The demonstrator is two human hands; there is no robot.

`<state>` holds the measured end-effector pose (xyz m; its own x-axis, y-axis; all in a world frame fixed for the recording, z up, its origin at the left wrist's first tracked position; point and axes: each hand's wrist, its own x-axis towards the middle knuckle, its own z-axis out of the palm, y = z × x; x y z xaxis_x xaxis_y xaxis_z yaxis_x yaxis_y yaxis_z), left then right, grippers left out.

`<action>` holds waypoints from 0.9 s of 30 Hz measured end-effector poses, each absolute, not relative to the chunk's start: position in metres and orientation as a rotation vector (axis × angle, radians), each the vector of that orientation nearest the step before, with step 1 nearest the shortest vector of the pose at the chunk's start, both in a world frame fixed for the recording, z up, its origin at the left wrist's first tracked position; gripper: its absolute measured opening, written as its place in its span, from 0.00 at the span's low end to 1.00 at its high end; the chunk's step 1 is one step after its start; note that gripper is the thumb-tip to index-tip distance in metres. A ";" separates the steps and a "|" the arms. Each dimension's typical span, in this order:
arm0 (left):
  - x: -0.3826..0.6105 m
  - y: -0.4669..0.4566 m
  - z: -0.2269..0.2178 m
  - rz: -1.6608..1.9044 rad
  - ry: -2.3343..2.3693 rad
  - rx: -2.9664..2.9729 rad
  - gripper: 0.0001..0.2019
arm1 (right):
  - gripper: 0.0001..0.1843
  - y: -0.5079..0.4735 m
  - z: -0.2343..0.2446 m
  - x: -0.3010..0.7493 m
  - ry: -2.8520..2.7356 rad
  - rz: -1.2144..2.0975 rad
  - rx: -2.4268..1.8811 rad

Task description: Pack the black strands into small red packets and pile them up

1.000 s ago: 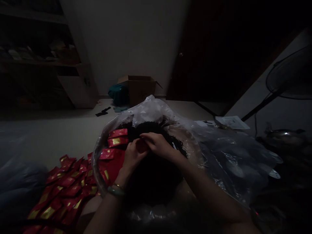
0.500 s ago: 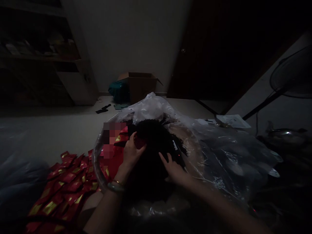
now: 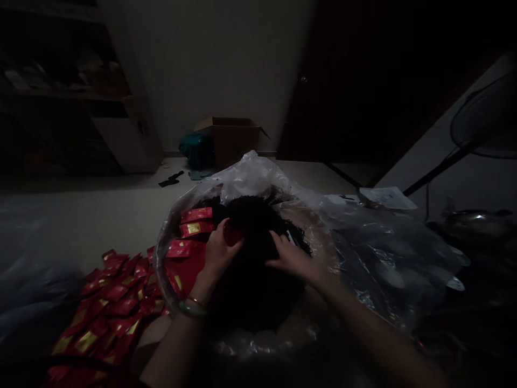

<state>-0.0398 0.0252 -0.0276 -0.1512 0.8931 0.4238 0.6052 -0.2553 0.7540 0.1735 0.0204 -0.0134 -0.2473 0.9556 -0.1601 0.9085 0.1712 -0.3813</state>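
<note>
A round tub lined with clear plastic holds a dark heap of loose, shredded leaves that looks like tea. My left hand is closed around a small red packet at the heap's left side. Over the right part of the heap is my right hand, thumb and fingers apart, with nothing visible between them. Just beyond its fingers a small white-marked object shows, mostly covered by the hand. Several red packets with gold labels lie inside the tub on the left.
A large pile of red packets spreads left of the tub. Clear plastic sheeting drapes off to the right. Behind are an open cardboard box and a teal bag. A fan stands at the right. The room is dim.
My right hand has moved up and slightly right over the heap, covering a small red light and most of the white-marked object. My left hand stays almost in place with the packet.
</note>
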 end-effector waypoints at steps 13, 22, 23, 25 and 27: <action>-0.039 0.024 -0.026 1.331 1.722 1.843 0.30 | 0.59 0.030 -0.046 0.167 -2.071 0.812 -1.806; -0.038 0.024 -0.025 1.327 1.706 1.859 0.30 | 0.67 0.030 -0.017 0.138 -2.336 0.631 -1.967; -0.038 0.024 -0.026 1.325 1.707 1.862 0.30 | 0.65 0.026 -0.020 0.137 -2.354 0.625 -1.965; -0.038 0.025 -0.028 1.315 1.709 1.868 0.31 | 0.55 0.019 -0.025 0.133 -2.374 0.562 -1.883; -0.039 0.025 -0.030 1.318 1.705 1.877 0.31 | 0.42 0.015 -0.028 0.128 -2.380 0.481 -1.753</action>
